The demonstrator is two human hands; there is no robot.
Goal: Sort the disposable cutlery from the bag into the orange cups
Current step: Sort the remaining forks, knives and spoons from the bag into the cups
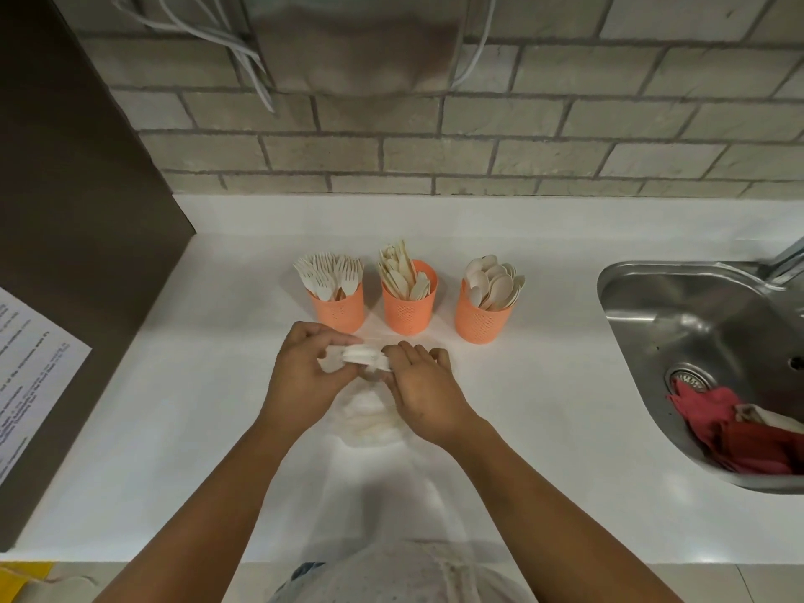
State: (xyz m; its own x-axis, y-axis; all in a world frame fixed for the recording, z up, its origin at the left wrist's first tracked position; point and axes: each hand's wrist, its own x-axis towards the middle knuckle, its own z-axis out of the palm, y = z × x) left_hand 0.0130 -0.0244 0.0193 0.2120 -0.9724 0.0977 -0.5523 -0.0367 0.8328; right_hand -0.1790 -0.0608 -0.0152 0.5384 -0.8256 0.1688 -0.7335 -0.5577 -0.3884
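Far left, a printed sheet (30, 385) hangs over the worktop (174, 428) edge. Now the cups, all in a row by the wall: fork cup (339, 309) packed, knife cup (409, 311) packed, spoon cup (480, 319) well filled too. Most of the sorting looks done!

In front of them, the left hand (300, 376) and right hand (424, 393) meet, both pinching a small white bundle (361, 356) between them, just above the clear bag (370, 415). Rounded pieces, possibly spoons, though it's too blurred to be sure. More pale pieces show inside the bag, nearer the person, so I'd say a last batch is left. This bundle needs its cup, then the remainder.

Off right, a sink (631, 341) with a red cloth (739, 433) in it.
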